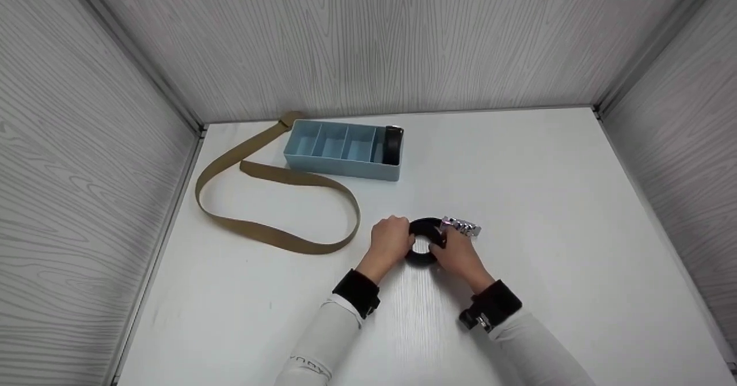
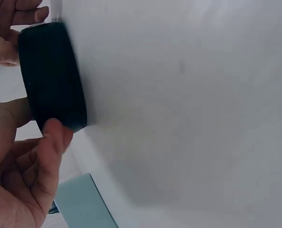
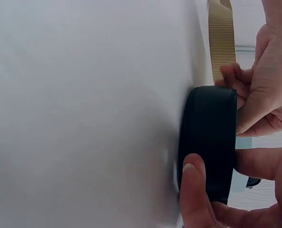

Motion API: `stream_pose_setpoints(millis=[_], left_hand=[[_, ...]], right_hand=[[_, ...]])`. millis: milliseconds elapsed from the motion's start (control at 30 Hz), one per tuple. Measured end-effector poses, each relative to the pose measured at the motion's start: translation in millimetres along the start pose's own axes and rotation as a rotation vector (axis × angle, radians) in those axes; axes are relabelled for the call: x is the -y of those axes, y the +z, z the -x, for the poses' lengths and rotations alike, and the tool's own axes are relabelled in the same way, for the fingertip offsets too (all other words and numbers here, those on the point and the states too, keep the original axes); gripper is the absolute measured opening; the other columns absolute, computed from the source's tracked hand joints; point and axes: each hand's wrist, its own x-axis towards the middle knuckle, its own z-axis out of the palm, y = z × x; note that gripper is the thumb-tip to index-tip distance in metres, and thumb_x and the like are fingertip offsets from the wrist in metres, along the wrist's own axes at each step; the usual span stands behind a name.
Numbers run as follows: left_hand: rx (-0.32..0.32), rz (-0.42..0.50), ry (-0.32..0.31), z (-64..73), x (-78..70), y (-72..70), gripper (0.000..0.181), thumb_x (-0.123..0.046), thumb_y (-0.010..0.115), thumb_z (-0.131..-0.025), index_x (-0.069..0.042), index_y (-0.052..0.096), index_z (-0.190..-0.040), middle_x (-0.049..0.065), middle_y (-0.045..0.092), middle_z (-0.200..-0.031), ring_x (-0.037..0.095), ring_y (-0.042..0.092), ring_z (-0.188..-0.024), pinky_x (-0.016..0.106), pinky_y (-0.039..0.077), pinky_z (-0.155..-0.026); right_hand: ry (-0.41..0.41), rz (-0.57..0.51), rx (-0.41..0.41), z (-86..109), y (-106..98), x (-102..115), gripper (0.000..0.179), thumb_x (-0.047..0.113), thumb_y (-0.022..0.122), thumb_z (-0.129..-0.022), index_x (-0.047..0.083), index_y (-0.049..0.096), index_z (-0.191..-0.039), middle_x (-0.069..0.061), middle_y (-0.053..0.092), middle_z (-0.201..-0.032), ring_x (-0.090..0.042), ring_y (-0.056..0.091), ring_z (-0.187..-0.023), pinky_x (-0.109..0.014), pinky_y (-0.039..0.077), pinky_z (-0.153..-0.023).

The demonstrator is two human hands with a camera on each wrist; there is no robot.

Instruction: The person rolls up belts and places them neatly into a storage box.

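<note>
A black belt (image 1: 423, 258), rolled into a ring and standing on its edge, sits on the white table between both hands. Its silver buckle (image 1: 471, 228) sticks out at the upper right of the coil. My left hand (image 1: 391, 238) pinches the left side of the roll, thumb on the inside and fingers outside. On the opposite side, my right hand (image 1: 459, 253) grips the coil close to the buckle. Up close in the left wrist view, the smooth outer face of the belt (image 2: 53, 76) shows. The right wrist view shows the belt (image 3: 210, 128) between right thumb and fingers.
A light blue divided box (image 1: 339, 167) stands toward the back, with another rolled black belt (image 1: 392, 146) in its rightmost compartment. A tan webbing belt (image 1: 288, 175) lies loosely looped left of the box. Grey wood-grain panels (image 1: 368, 40) enclose the table.
</note>
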Motion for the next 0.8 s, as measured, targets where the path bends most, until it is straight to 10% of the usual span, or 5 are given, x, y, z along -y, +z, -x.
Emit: stream_pose_setpoints(millis=[400,800], left_hand=[[0.088,0.079,0.065,-5.5,5.4,-5.2,0.015,-0.019,0.072,-0.087,-0.004,0.071,-0.084,0.011,0.070,-0.082,0.025,0.068,-0.074,0.038,0.053,-0.063],[0.041,0.083,-0.001,0.4,3.5,-3.9,0.019,-0.022,0.074,-0.083,-0.004,0.070,-0.081,0.012,0.070,-0.082,0.027,0.068,-0.074,0.040,0.053,-0.063]], right_hand=[[-0.142,0.091,-0.030,-10.0,2.5,4.5,0.026,0.004,0.064,-0.088,-0.004,0.063,-0.113,-0.019,0.066,-0.104,-0.030,0.062,-0.090,-0.045,0.049,-0.080],[0.018,0.052,-0.011,1.5,4.7,4.1,0.025,0.016,0.067,-0.086,-0.003,0.056,-0.099,-0.015,0.063,-0.087,-0.027,0.061,-0.076,-0.040,0.050,-0.069]])
